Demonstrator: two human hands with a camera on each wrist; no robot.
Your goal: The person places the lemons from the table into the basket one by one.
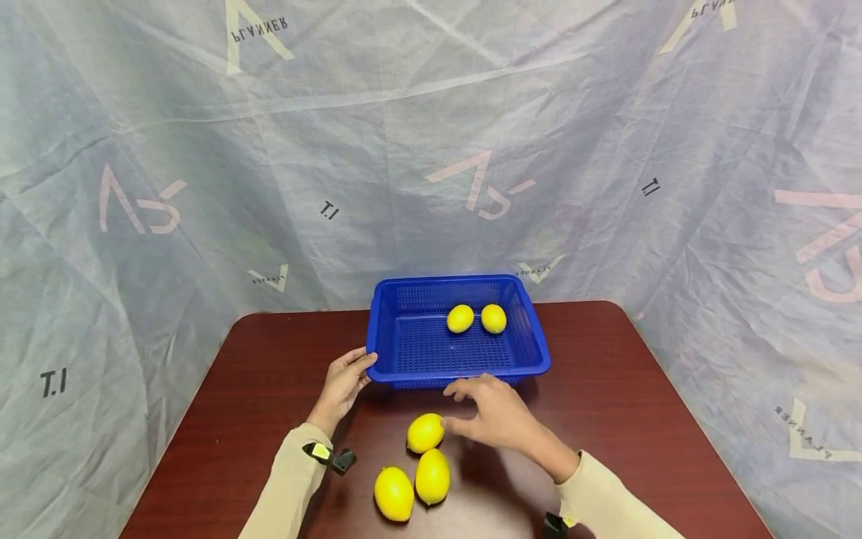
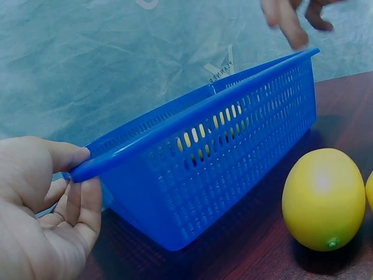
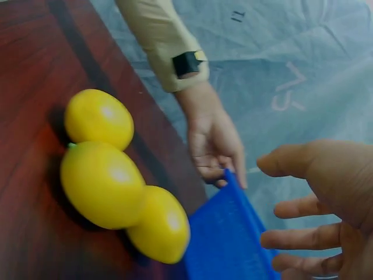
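Note:
A blue perforated plastic basket point(image 1: 417, 379) sits near the back of the table. My left hand point(image 1: 342, 385) grips its front left corner, the thumb on top of the rim and the fingers beneath, as the left wrist view shows. Inside, toward the right, lie two yellow lemons, a left one point(image 1: 460, 319) and a right one point(image 1: 494, 319). My right hand point(image 1: 494, 413) hovers by the basket's front side, fingers apart and holding nothing. Three more lemons rest on the table in front: one close to the right thumb point(image 1: 426, 433), a middle one point(image 1: 432, 477) and a nearer one point(image 1: 393, 494).
The dark red-brown table point(image 1: 269, 419) has rounded far corners. A grey printed cloth point(image 1: 377, 165) hangs behind it and along both sides. Each sleeve carries a small black wrist device, the left one point(image 1: 330, 457) near the nearer lemon.

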